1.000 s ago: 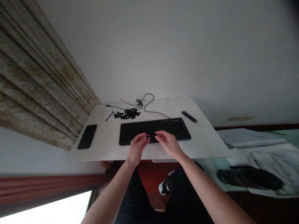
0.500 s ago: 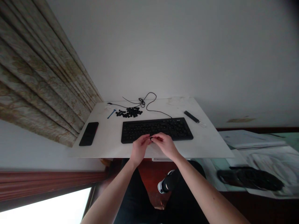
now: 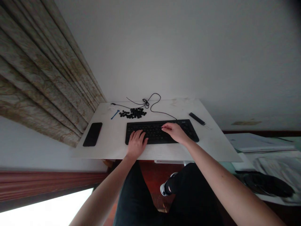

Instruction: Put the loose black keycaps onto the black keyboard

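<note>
One black keyboard (image 3: 154,130) lies flat near the front of the white desk (image 3: 110,152), under both hands. The left hand (image 3: 137,144) rests on its near left part, fingers loosely spread and gripping nothing visible. The right hand (image 3: 174,131) is over the right-centre keys, thumb and fingertips drawn together; whether a small piece is pinched there cannot be told.

Things look partway along: one heap of black keycaps (image 3: 135,113) lies loose behind the keyboard, apart from it, while rows of the board seem filled. Which spots are bare is too dark to make out. The loose caps overlap, dozens by the look of them, too small for an exact count.

Farther out there is one cable (image 3: 145,103), looped in a single bundle behind the board; one blue tool (image 3: 115,114) just left of the heap; one phone (image 3: 92,134) at the desk's left; and one dark strip-like object (image 3: 197,118) at the right.
</note>
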Motion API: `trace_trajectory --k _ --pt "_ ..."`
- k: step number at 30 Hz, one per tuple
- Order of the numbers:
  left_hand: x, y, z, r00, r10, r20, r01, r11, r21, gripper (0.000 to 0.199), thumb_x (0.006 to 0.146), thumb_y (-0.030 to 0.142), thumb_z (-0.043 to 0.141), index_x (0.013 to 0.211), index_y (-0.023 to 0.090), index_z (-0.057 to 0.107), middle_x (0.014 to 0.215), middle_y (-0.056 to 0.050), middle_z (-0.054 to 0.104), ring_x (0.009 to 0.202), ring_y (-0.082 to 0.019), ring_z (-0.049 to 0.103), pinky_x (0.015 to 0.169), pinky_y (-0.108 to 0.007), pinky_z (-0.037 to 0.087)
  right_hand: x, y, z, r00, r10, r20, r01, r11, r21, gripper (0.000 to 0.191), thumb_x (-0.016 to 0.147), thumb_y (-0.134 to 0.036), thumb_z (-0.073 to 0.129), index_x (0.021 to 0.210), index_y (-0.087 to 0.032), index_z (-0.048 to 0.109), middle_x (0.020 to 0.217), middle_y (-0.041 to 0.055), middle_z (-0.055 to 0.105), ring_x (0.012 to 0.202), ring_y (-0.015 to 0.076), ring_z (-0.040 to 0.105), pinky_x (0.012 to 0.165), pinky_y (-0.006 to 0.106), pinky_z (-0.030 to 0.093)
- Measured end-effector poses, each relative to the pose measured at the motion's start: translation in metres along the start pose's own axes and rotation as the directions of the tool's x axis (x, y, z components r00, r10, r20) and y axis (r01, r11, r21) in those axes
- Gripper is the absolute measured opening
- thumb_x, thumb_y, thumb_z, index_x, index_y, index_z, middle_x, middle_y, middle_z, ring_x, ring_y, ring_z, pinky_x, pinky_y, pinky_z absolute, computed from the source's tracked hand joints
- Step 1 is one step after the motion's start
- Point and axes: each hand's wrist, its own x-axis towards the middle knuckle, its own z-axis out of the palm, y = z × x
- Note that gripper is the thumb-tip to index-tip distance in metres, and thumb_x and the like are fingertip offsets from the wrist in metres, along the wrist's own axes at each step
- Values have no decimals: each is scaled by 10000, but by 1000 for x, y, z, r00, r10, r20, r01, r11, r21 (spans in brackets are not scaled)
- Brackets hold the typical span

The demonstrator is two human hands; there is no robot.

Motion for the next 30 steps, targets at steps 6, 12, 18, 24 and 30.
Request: trace_trajectory --k 6,12,18,24,30 --pt "1 -1 2 999 -4 32 4 1000 10 302 932 329 522 1181 184 615 1229 -120 628 1167 -253 574 1063 -476 425 29 -19 18 988 -66 137 82 990 -115 149 855 -270 631 885 -208 764 851 44 757 775 181 683 756 284 495" --pt "1 0 1 1000 -7 28 7 1000 6 288 941 324 503 1167 186 615 1216 -119 626 1124 -261 584 1039 -489 435 54 -25 36 971 2 239 53 974 -222 96 804 -208 683 811 -199 778 833 53 766 782 193 697 731 266 496" --pt "1 0 -1 1000 -21 21 21 1000 5 278 931 330 521 1140 178 622 1169 -127 620 1086 -268 579 1012 -483 444 67 -28 41 951 84 298 -6 967 -254 73 768 -238 721 759 -199 783 767 45 760 756 194 695 660 251 477" --pt "2 0 -2 999 -48 10 48 998 29 247 929 322 520 1095 180 635 1066 -117 629 1026 -264 587 960 -463 460 75 -33 43 933 94 348 -5 969 -247 78 761 -241 727 772 -203 794 769 44 763 779 197 691 670 252 474" --pt "2 1 -2 999 -42 10 41 998 54 224 929 294 513 1074 171 632 1048 -109 640 1025 -265 583 942 -454 462 78 -34 45 925 107 364 -14 968 -251 68 735 -227 742 767 -197 795 773 45 764 780 200 691 667 254 474"
